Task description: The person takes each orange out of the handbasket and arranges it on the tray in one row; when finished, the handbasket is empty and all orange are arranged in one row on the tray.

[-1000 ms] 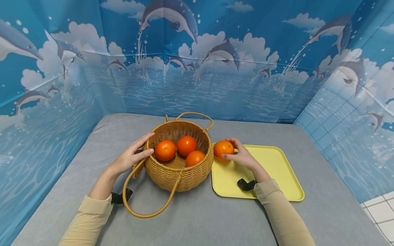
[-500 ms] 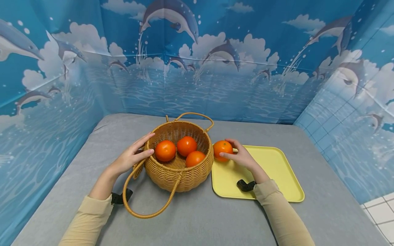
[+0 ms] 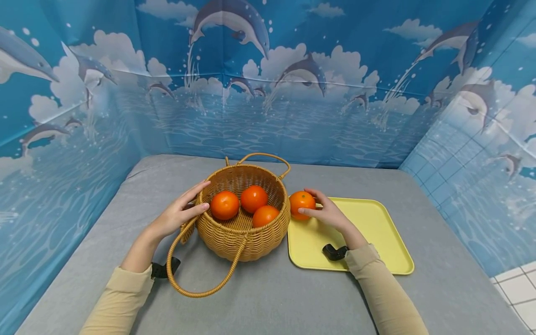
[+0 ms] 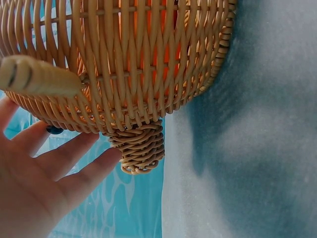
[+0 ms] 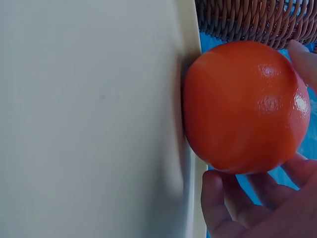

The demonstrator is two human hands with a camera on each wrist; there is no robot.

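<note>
Right grip (image 3: 330, 215) pinches an orange (image 3: 302, 205), probably firm but slick, best cupped round its middle; straight-fingered left grip (image 3: 172, 217) touches the basket (image 3: 224, 239) to its right.

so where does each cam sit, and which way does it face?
Head: on the head, facing forward and down at the basket and yellow tray; left hand, right hand and both sleeves show.
Left wrist: on that wrist, facing the basket's woven side close up; the left hand shows at lower left.
Right wrist: on that wrist, facing the held orange by the tray's edge; part of the right hand shows.
Shared: head and right wrist both show held orange, tray and basket.
</note>
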